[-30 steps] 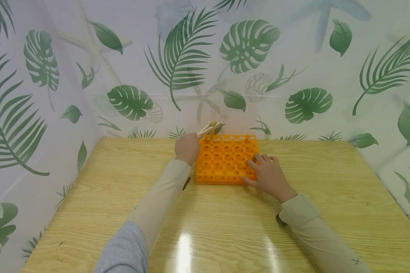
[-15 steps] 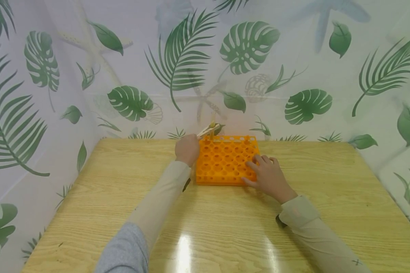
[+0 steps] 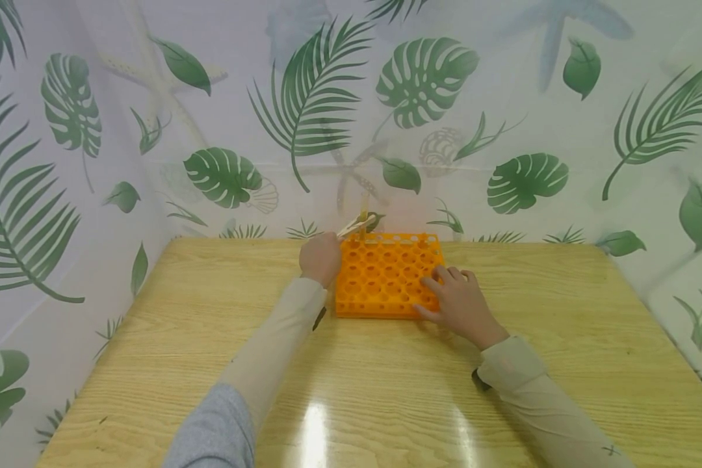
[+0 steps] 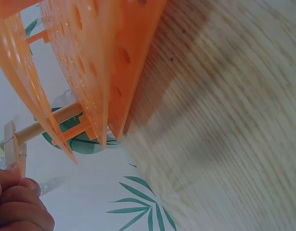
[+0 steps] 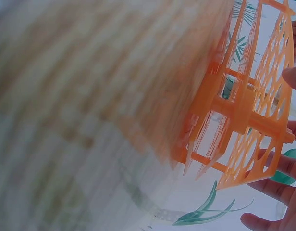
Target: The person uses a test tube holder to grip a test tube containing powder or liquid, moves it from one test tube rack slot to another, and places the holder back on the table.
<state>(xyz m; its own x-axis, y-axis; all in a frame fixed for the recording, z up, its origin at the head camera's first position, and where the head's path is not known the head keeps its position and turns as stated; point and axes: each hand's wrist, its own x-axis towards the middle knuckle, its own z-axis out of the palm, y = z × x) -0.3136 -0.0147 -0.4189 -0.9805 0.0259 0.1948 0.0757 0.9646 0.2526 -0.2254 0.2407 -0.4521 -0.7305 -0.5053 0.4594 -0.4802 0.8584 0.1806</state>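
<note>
In the head view an orange test tube rack point(image 3: 390, 268) with rows of round holes stands on the table. A test tube point(image 3: 364, 211) with a yellowish tint rises upright from its back left corner. My left hand point(image 3: 320, 258), at the rack's left side, pinches a wooden test tube clamp point(image 3: 353, 227) whose far end lies at the tube. In the left wrist view the thumb and curled fingers hold the clamp point(image 4: 14, 149), and the tube point(image 4: 37, 130) runs through the rack's top plate. My right hand point(image 3: 462, 300) rests with spread fingers on the rack's right end.
A pale wood-grain table point(image 3: 398, 390) carries the rack near its back edge. Close behind rises a white backdrop point(image 3: 474, 221) printed with green leaves, and it also encloses both sides.
The left hand and the clamp have come down slightly, so the clamp's tip lies lower along the tube. The right hand keeps its place on the rack.
</note>
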